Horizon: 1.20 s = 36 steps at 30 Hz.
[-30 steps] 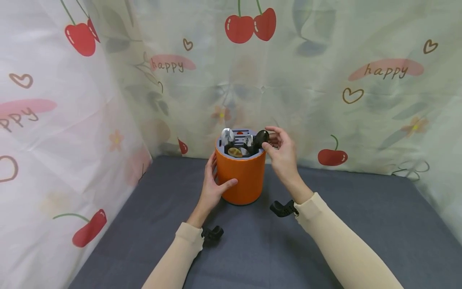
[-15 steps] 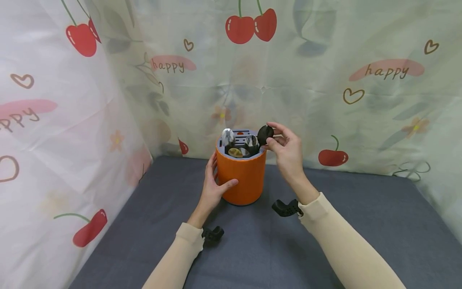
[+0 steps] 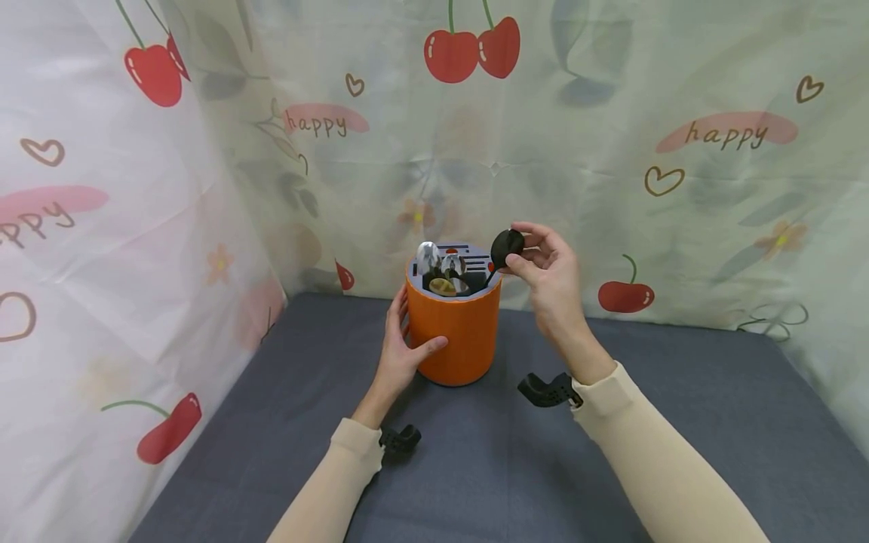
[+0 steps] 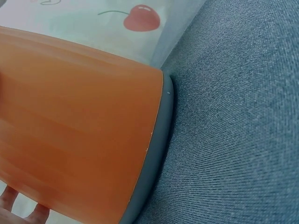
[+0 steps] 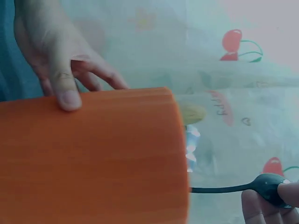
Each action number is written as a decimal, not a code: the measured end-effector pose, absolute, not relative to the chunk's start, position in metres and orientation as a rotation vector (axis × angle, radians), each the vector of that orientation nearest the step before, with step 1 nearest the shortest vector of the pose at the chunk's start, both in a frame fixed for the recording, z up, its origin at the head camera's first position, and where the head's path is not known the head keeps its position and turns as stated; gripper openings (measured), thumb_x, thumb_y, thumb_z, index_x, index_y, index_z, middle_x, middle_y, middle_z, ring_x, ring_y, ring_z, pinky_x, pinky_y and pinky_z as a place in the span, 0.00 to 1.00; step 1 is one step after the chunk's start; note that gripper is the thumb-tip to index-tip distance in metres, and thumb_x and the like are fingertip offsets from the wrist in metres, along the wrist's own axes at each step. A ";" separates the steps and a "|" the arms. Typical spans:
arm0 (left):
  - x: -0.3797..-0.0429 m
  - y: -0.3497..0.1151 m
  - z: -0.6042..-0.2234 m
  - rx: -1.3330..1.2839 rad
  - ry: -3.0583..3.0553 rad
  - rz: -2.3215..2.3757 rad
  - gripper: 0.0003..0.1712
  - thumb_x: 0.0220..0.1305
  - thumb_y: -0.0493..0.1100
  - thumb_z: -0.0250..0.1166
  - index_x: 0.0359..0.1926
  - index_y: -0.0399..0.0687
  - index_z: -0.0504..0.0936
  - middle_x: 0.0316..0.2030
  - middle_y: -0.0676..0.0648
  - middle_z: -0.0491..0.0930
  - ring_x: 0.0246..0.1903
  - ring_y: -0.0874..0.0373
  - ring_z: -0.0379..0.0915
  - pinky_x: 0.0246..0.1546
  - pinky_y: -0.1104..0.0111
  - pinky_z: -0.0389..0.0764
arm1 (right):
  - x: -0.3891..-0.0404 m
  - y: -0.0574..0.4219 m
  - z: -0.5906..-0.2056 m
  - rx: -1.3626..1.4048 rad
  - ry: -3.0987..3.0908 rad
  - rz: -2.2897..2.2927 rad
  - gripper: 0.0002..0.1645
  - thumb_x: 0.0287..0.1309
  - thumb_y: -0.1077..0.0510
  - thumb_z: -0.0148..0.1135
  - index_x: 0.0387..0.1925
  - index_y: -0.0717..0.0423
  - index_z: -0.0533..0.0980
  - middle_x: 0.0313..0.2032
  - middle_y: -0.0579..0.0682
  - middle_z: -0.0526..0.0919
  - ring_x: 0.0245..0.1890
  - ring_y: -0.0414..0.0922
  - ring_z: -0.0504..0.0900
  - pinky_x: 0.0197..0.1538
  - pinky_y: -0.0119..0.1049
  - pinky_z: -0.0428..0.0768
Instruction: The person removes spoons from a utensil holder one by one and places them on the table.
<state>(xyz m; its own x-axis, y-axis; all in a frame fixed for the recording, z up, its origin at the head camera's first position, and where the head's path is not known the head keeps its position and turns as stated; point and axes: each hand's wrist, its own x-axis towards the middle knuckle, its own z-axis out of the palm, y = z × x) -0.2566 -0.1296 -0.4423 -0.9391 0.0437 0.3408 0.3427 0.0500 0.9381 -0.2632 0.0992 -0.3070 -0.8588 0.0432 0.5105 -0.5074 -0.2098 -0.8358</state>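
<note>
An orange cylindrical utensil holder (image 3: 453,339) stands upright on the dark cloth. My left hand (image 3: 399,356) grips its left side, thumb across the front and fingers round the far side. Above the rim at the right, my right hand (image 3: 555,283) pinches a black spoon (image 3: 506,247) by its bowl, between thumb and fingers. In the right wrist view, the thin handle (image 5: 219,190) of that spoon runs back into the holder, its lower end hidden. Silver spoons (image 3: 428,258) and a gold-coloured spoon (image 3: 443,286) stick up inside the holder.
The holder's pale slotted top (image 3: 456,251) lies behind the spoons. A dark grey cloth (image 3: 679,422) covers the table. Printed cherry curtains (image 3: 584,204) rise close behind the holder and along the left.
My right hand has moved up and to the right, drawing the black spoon higher. A silver spoon beside it has tipped left. My left hand has stayed on the holder.
</note>
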 end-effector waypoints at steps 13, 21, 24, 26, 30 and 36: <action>-0.256 -0.129 -0.443 -0.384 -2.118 -1.982 0.58 0.67 0.39 0.74 0.84 0.62 0.44 0.81 0.55 0.46 0.79 0.57 0.44 0.79 0.49 0.49 | -0.250 0.118 -0.274 0.637 -1.432 2.104 0.25 0.61 0.82 0.61 0.58 0.66 0.81 0.41 0.57 0.80 0.40 0.50 0.85 0.44 0.40 0.89; -0.255 -0.129 -0.440 -0.409 -2.105 -1.985 0.58 0.67 0.41 0.74 0.84 0.60 0.44 0.81 0.53 0.46 0.80 0.54 0.43 0.79 0.46 0.48 | -0.242 0.137 -0.252 0.661 -1.220 2.067 0.24 0.58 0.83 0.63 0.56 0.71 0.80 0.40 0.59 0.80 0.36 0.52 0.84 0.42 0.43 0.89; -0.255 -0.130 -0.440 -0.414 -2.105 -1.985 0.58 0.67 0.39 0.73 0.84 0.58 0.44 0.81 0.52 0.46 0.80 0.54 0.43 0.79 0.46 0.48 | -0.240 0.145 -0.248 0.613 -1.153 2.101 0.24 0.56 0.83 0.65 0.55 0.72 0.80 0.39 0.61 0.80 0.35 0.54 0.84 0.41 0.43 0.89; -0.258 -0.130 -0.442 -0.410 -2.111 -1.980 0.58 0.67 0.37 0.73 0.84 0.57 0.43 0.81 0.51 0.46 0.79 0.54 0.43 0.79 0.46 0.49 | -0.240 0.151 -0.248 0.574 -1.126 2.112 0.24 0.55 0.84 0.65 0.54 0.72 0.80 0.39 0.62 0.80 0.35 0.54 0.83 0.41 0.43 0.89; -0.268 -0.132 -0.453 -0.403 -2.121 -1.971 0.59 0.66 0.35 0.73 0.84 0.57 0.42 0.81 0.51 0.45 0.80 0.54 0.43 0.79 0.46 0.49 | -0.239 0.160 -0.249 0.521 -1.114 2.101 0.24 0.55 0.85 0.63 0.54 0.72 0.81 0.38 0.62 0.80 0.34 0.54 0.83 0.40 0.42 0.89; -0.274 -0.133 -0.463 -0.404 -2.117 -1.955 0.60 0.66 0.38 0.73 0.84 0.63 0.42 0.81 0.54 0.45 0.79 0.55 0.43 0.79 0.48 0.49 | -0.241 0.168 -0.257 0.496 -1.245 2.044 0.23 0.57 0.84 0.62 0.55 0.74 0.80 0.39 0.61 0.79 0.35 0.52 0.83 0.40 0.38 0.88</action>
